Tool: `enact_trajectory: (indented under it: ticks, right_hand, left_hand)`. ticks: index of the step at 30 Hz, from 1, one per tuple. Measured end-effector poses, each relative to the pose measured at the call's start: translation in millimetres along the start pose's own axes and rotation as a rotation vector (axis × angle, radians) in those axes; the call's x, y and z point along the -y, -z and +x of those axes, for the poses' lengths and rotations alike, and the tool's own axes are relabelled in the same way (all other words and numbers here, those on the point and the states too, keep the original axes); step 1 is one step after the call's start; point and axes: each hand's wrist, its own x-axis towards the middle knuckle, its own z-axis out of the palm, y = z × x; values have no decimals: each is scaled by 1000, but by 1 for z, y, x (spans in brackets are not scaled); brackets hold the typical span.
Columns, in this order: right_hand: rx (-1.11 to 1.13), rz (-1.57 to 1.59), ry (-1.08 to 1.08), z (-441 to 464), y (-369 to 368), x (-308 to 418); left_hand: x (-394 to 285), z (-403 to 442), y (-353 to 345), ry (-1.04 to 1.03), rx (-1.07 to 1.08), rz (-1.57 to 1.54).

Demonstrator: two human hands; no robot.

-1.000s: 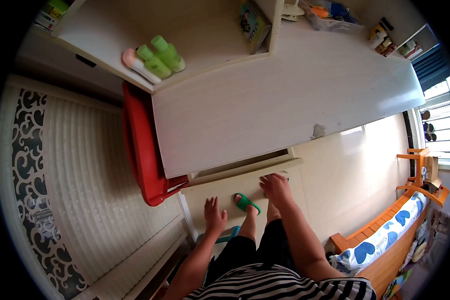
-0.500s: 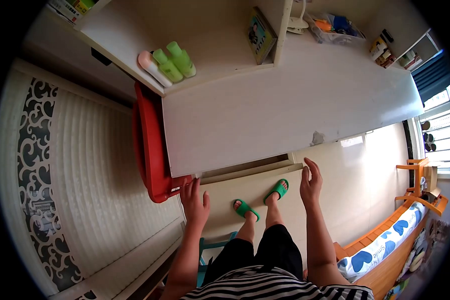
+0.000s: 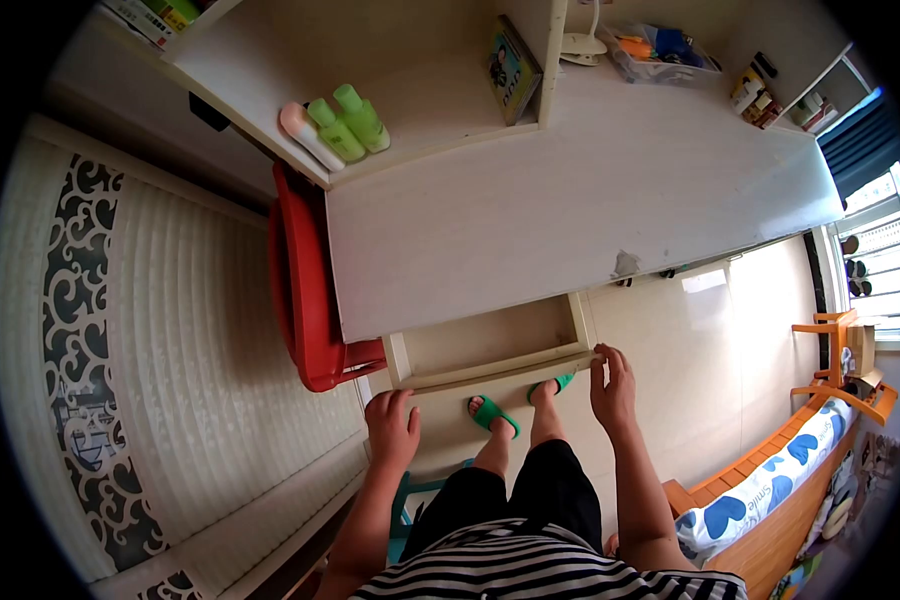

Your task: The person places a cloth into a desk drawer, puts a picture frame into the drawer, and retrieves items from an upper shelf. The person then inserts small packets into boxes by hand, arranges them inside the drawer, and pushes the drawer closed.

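Observation:
A shallow cream drawer (image 3: 500, 372) is pulled out from under the white desk (image 3: 530, 230), and its bare inner floor shows. My left hand (image 3: 393, 427) is at the drawer's left front corner, fingertips curled against the front panel's end with the thumb apart. At the opposite corner, my right hand (image 3: 614, 390) pinches the right end of the same panel between bent fingers and thumb. Both forearms reach up from the bottom of the view. Below the drawer are my feet in green slippers (image 3: 494, 415).
A red plastic chair (image 3: 305, 290) stands against the desk's left side. Green bottles (image 3: 340, 135) and a book (image 3: 515, 75) sit on the shelf. A clear bin (image 3: 660, 58) is at the back. An orange wooden bench (image 3: 750, 475) lies right; a teal stool (image 3: 400, 520) is behind my legs.
The drawer has slid out toward me, showing much more of its inside. Both hands have moved back toward my body along with its front panel, and the right fingers have closed at its corner.

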Motion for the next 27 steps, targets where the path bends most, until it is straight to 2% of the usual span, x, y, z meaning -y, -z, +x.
enact_trajectory:
  ticks: [11, 13, 17, 21, 23, 27]
  right_hand:
    - [90, -100, -17, -65, 28, -15]
    - [103, -185, 70, -70, 31, -17]
    - [115, -182, 204, -70, 28, 0]
    - [213, -195, 290, -65, 21, 25]
    - [373, -255, 324, -63, 16, 35]
    - [530, -354, 359, -60, 5, 41]
  left_hand:
    - [-10, -63, 13, -38, 115, -34]
    - [-13, -69, 17, -42, 182, -28]
    - [-9, -74, 15, -87, 168, -15]
    - [-12, -68, 20, -150, 166, -37]
    - [-16, -62, 22, -158, 168, -53]
    - [-21, -51, 22, -175, 310, -19]
